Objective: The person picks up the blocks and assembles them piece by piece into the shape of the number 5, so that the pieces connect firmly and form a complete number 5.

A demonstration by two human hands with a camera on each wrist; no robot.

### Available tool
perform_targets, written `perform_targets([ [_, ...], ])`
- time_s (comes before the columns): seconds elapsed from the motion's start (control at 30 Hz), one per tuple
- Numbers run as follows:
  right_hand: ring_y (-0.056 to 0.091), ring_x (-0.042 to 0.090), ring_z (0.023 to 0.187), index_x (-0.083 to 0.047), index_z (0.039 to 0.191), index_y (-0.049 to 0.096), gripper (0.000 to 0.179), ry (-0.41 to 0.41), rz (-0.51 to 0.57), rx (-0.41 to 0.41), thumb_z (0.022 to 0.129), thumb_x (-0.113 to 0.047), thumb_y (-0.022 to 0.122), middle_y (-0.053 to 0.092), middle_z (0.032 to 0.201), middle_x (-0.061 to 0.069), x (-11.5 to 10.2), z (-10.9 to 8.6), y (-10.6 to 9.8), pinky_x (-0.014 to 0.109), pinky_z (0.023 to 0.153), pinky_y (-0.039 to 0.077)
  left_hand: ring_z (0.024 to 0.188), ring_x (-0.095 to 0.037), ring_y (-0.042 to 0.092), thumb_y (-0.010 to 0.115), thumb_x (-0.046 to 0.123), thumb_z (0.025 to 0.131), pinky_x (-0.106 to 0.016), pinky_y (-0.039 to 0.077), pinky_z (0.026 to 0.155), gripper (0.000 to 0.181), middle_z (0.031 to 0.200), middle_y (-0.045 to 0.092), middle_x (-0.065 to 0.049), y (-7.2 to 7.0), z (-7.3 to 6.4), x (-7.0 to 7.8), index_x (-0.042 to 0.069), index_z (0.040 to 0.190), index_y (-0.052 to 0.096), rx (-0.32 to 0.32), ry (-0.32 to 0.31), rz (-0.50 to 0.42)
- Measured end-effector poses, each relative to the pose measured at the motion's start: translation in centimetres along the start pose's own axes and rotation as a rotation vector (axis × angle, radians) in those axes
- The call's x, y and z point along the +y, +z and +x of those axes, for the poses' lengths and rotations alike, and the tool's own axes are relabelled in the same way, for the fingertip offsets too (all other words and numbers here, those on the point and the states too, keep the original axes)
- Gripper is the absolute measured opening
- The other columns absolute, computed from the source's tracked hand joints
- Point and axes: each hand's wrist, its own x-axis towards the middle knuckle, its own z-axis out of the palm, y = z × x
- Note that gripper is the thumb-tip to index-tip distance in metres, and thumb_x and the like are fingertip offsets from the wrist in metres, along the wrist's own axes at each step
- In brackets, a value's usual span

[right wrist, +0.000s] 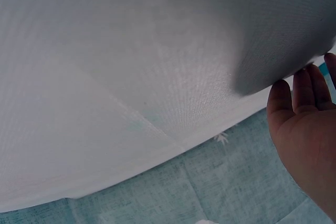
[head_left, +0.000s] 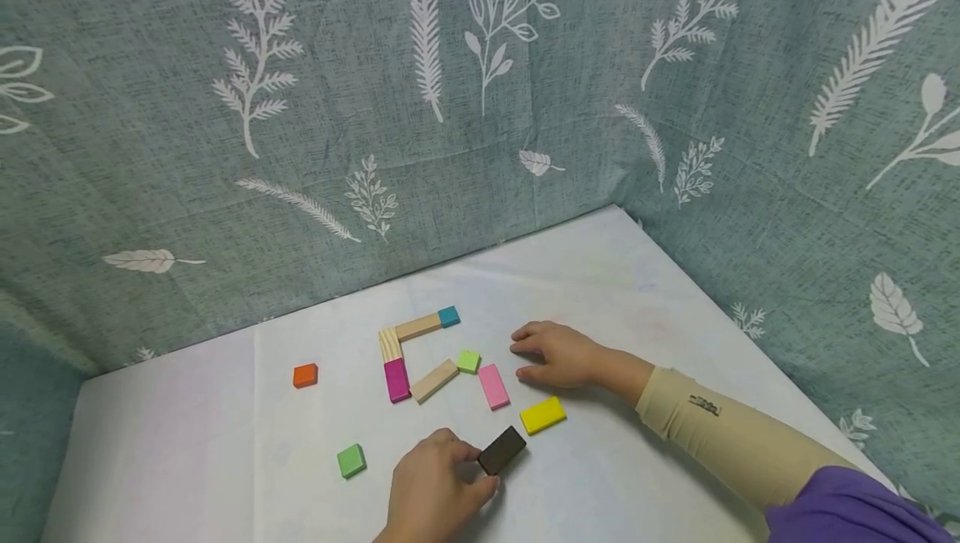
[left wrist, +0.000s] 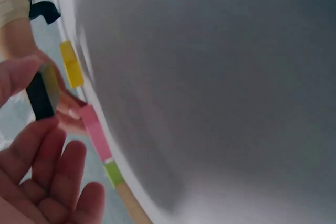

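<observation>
In the head view my left hand [head_left: 433, 483] pinches a black block [head_left: 502, 450] between thumb and fingers. The left wrist view also shows this dark block [left wrist: 41, 94] held at the fingertips. My right hand [head_left: 561, 354] is low over the white table, its loosely bent fingers holding nothing. Just left of it lies a pink block [head_left: 494, 386], and a yellow block [head_left: 543, 415] lies on its near side. Left of the pink block, a lime green block [head_left: 468, 361] touches or nearly touches the end of a slanted plain wooden block [head_left: 435, 381].
A magenta block [head_left: 397, 380], a ridged pale wooden piece [head_left: 391, 345], a wooden strip [head_left: 418, 327] and a blue block [head_left: 448, 316] form an angled line. Farther left lie an orange block [head_left: 305, 375] and a green block [head_left: 351, 461]. Patterned cloth [head_left: 337, 126] rises behind the table.
</observation>
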Motion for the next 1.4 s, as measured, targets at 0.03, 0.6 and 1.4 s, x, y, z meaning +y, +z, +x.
perform_targets([
  [0.03,0.053,0.020,0.134,-0.016,0.135,0.066,0.047,-0.004,0.001,0.001,0.094,-0.039,0.069,0.058,0.143,0.000,0.1,0.0,0.0,0.041,0.115,0.043,0.066,-0.001,0.050,0.088,0.048,0.067,-0.022,0.042,0.057,0.034,0.076,0.059,0.014,0.0,0.1,0.2,0.021,0.085,0.081,0.012,-0.003,-0.008],
  [0.6,0.052,0.020,0.135,-0.017,0.136,0.065,0.048,0.003,-0.006,-0.007,0.095,-0.040,0.069,0.057,0.145,-0.001,0.3,0.0,0.0,0.041,0.116,0.042,0.058,-0.006,0.044,0.089,0.046,0.066,-0.024,0.036,0.053,0.034,0.068,0.051,0.010,0.5,1.7,1.4,0.016,0.076,0.078,-0.018,-0.025,0.081],
  [1.4,0.053,0.019,0.135,-0.017,0.135,0.066,0.048,-0.006,-0.013,0.003,0.094,-0.041,0.070,0.058,0.144,-0.001,0.5,0.1,0.3,0.041,0.116,0.042,0.058,-0.006,0.044,0.087,0.049,0.067,-0.024,0.038,0.053,0.035,0.067,0.052,0.010,1.0,3.5,0.6,0.016,0.076,0.079,-0.056,0.007,0.138],
])
